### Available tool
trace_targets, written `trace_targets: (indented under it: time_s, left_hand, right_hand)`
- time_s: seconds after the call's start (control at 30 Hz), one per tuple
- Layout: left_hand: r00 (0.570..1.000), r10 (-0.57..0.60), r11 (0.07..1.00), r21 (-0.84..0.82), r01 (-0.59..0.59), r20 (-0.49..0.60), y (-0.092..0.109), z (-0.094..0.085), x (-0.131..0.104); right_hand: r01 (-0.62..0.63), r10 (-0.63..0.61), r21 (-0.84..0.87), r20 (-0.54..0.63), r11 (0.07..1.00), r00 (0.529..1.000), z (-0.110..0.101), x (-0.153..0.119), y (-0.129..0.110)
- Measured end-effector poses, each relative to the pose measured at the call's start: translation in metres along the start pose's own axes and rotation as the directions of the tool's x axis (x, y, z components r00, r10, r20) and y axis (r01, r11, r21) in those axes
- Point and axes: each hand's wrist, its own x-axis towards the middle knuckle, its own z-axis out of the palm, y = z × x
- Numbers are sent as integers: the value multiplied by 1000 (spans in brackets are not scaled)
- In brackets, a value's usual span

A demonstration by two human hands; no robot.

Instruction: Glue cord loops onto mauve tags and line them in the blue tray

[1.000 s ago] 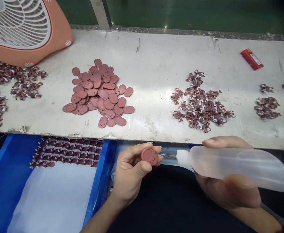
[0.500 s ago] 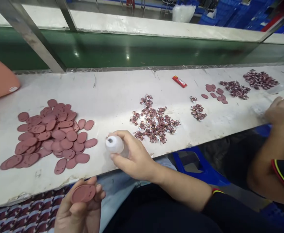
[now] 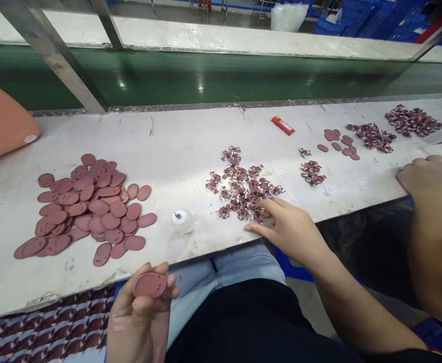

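My left hand (image 3: 141,312) pinches a reddish-brown oval disc (image 3: 150,285) with small holes, just off the table's front edge. At the near edge of a pile of small brown-and-white figurine-like parts (image 3: 239,184), my right hand (image 3: 285,224) reaches down with thumb and fingers apart. Its fingertips touch or nearly touch the parts; whether one is between them is hidden. Between the hands a white squeeze bottle (image 3: 182,222) with a dark thin tip stands upright on the table. Left of it lies a large heap of similar oval discs (image 3: 92,206).
A red-and-white packet (image 3: 282,125) lies farther back. Smaller groups of discs (image 3: 337,143) and brown parts (image 3: 413,121) lie at the right, near a co-worker's hand (image 3: 430,176). An orange object (image 3: 5,121) stands at far left. Metal posts (image 3: 54,55) rise before a green belt (image 3: 160,78).
My right hand has let go of the squeeze bottle, leaving it standing, and has moved right to the brown parts. My left hand still holds the disc. The co-worker's hand has shifted lower.
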Motion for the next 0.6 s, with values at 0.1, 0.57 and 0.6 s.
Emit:
trace_targets:
  time_s: [0.1, 0.57, 0.6]
  left_hand:
    - [998, -32, 999, -15, 33, 62, -3, -3, -2]
    - [894, -250, 954, -66, 294, 372, -10, 1, -16]
    - [876, -263, 947, -65, 315, 405, -10, -1, -16]
  right_hand:
    - [-60, 61, -15, 75, 998, 995, -6, 3, 8]
    - [-288, -52, 731, 403, 619, 914, 7, -22, -31]
    - [-313, -85, 765, 430, 563, 899, 11, -22, -39]
